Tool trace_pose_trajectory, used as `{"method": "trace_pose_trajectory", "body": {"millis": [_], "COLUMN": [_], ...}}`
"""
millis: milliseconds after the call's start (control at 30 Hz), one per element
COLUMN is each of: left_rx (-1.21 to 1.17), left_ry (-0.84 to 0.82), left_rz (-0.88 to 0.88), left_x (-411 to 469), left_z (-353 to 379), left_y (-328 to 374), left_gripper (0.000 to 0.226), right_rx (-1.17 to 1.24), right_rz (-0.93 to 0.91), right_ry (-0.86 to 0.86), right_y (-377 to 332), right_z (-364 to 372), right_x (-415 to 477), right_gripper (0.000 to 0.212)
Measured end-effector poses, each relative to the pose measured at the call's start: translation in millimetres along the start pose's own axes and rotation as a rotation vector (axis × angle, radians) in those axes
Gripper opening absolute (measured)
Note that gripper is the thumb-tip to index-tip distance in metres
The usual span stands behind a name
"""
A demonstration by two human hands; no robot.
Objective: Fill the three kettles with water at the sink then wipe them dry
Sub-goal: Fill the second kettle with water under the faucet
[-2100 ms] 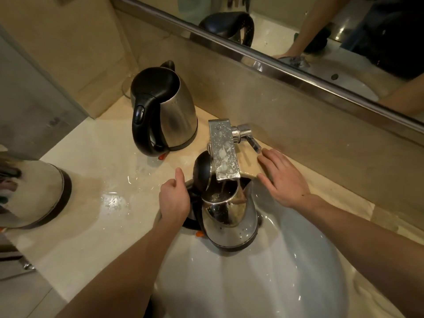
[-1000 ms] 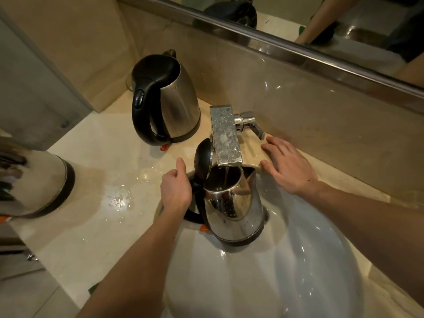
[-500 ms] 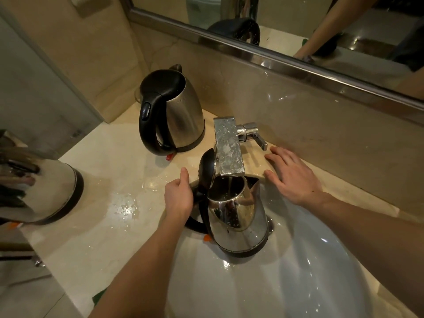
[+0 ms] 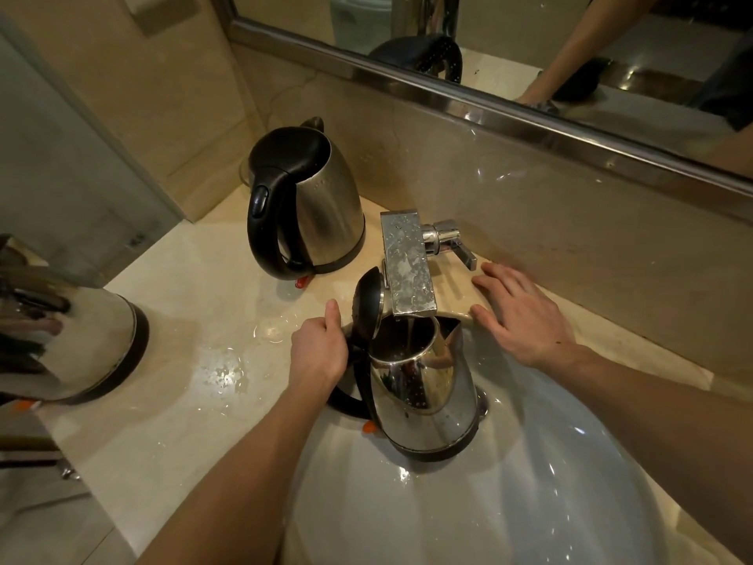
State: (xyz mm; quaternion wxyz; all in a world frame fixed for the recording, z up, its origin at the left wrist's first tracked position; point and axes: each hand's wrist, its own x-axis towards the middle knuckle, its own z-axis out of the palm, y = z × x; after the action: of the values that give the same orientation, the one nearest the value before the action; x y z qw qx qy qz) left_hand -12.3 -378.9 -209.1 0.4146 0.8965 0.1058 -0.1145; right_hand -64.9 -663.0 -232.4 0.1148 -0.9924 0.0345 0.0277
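Open kettle: stands in the sink at its back rim, directly under the faucet. Lid hinged up, on the left side of the spout. A thin stream of water runs from the faucet into the kettle mouth. Droplets on the steel body.

Left hand: fingers curled round the kettle's black handle, thumb pointing up beside the lid.

Right hand: lies flat, fingers spread, on the surface at the sink's back rim, right of the faucet and just below its lever. It holds nothing. The hands are apart, with the kettle between them.

Second kettle: upright, lid closed, at the back left corner of the surface, handle facing left.

Third kettle: at the left edge of the surface, only partly in view.

Puddle and drops on the surface left of the sink. Mirror above the back wall.
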Motion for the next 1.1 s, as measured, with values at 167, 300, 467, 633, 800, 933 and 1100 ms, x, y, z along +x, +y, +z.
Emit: {"method": "trace_pose_trajectory", "body": {"millis": [167,300,467,633,800,933,1100], "left_rx": [0.044,0.067,0.079,0.095,0.082,0.009,-0.124], "left_ry": [-0.019,-0.066,-0.093,-0.056,-0.033,-0.044,-0.001], "left_rz": [0.027,0.034,0.038,0.049,0.027,-0.016,-0.055], "left_x": [3.5,5.4,6.3,6.2,5.0,5.3,0.0], "left_z": [-1.5,-3.7,-3.5,0.3,1.9,1.5,4.9], "left_y": [-0.8,0.8,2.2,-0.7,1.6,1.3,2.7], "left_gripper": [0.063,0.064,0.063,0.065,0.067,0.063,0.055], "right_rx": [0.005,-0.002,-0.003,-0.003,-0.007,-0.007,-0.013], "right_rz": [-0.001,-0.01,-0.008,-0.003,0.0,0.001,-0.002], "right_ry": [0.001,0.014,0.017,0.013,0.004,0.0,0.004], "right_y": [-1.0,-0.3,-1.7,-3.6,-3.3,-3.9,-4.4], "right_z": [-0.8,-0.4,-1.1,-3.4,-4.1,-3.6,-3.7], "right_x": [-0.1,-0.4,-0.4,-0.6,-0.8,-0.7,-0.5], "right_gripper": [0.07,0.068,0.068,0.07,0.07,0.071,0.071]}}
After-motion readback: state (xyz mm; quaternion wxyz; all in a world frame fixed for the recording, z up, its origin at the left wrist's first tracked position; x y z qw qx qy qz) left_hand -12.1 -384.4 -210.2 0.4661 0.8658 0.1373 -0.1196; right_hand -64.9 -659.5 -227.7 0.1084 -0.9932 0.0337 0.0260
